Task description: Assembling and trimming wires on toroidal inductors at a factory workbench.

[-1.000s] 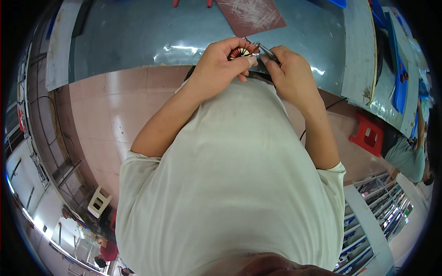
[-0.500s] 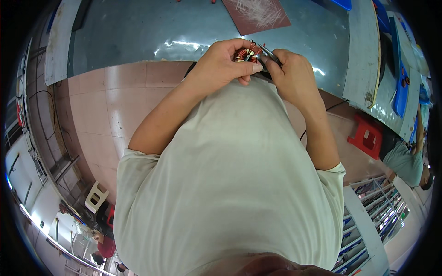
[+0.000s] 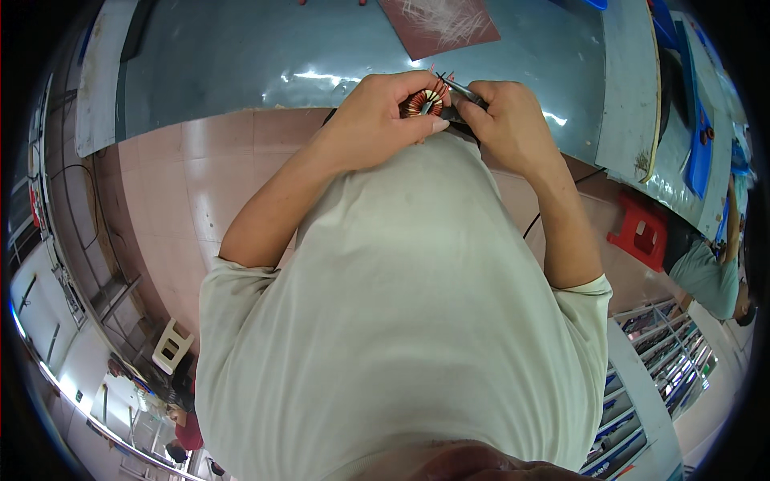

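My left hand (image 3: 375,112) is closed around a ring-shaped coil (image 3: 423,103) wound with copper-coloured wire, held just off the table's near edge. Its fingers lie over the top of the ring and the thumb reaches below it. Several reddish wire ends stick up from the coil's far side. In my right hand (image 3: 513,122) is a slim metal tool that looks like pliers (image 3: 465,90), its narrow tip pointing left among those wire ends. The palm hides most of the tool's handle, and whether the jaws grip a wire is too small to tell.
Beyond my hands is a grey-covered table (image 3: 216,56) with a brown board (image 3: 445,26) bearing pale scratches or strands. Blue trays (image 3: 699,164) lie on the right-hand bench. A red stool (image 3: 640,232) stands below it, near another person (image 3: 706,272). A beige stool (image 3: 172,346) is at lower left.
The coil has turned in my left hand, showing its round face and centre more. The tool's tip has shifted slightly left among the wire ends.
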`<state>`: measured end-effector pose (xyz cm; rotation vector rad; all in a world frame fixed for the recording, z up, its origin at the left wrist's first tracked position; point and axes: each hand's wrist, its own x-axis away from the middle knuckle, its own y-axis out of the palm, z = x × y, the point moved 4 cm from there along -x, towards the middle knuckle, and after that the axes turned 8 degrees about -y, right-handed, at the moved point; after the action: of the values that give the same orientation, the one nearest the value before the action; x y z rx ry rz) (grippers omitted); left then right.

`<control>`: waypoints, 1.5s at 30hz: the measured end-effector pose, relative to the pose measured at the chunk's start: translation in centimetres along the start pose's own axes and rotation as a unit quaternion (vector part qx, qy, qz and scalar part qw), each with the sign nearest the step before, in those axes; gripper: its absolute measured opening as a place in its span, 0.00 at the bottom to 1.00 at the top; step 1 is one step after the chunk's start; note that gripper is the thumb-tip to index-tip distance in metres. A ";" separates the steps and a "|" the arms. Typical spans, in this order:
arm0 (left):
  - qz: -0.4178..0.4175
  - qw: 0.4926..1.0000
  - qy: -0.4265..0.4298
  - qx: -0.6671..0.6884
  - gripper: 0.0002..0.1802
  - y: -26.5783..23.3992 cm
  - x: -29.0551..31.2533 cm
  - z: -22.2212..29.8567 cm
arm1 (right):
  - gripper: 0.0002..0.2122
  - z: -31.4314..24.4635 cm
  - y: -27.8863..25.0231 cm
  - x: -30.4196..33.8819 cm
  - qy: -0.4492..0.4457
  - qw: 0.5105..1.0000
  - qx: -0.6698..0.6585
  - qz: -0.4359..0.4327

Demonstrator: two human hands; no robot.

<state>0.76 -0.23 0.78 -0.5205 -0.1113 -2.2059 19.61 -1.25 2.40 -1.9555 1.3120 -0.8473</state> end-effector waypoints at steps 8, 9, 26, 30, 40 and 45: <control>-0.053 0.988 -0.009 0.148 0.14 0.7 -0.2 -1.1 | 0.14 0.0 -0.3 0.0 -0.009 0.999 -0.012 -0.034; -0.051 0.988 -0.008 0.149 0.14 0.9 -0.4 -1.4 | 0.14 0.0 -0.2 0.0 -0.011 0.999 -0.012 -0.035; -0.007 0.984 0.017 0.175 0.12 0.2 -0.9 -1.9 | 0.13 -0.8 0.1 0.7 -0.009 1.000 0.000 0.011; -0.010 0.988 0.012 0.156 0.13 0.0 -0.9 -2.1 | 0.13 -0.6 0.3 0.7 0.012 1.000 -0.005 -0.002; -0.014 0.995 0.082 0.048 0.10 0.0 -1.0 -0.6 | 0.16 0.7 -0.8 0.6 0.055 0.993 -0.101 -0.025; 0.008 0.993 0.088 0.080 0.11 -0.4 -0.9 -0.6 | 0.16 1.1 -1.4 1.3 0.025 0.993 -0.112 -0.021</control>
<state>0.76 0.54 -0.13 -0.2357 -0.1884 -2.1938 21.61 -1.90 3.06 -2.1540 1.4533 -0.8037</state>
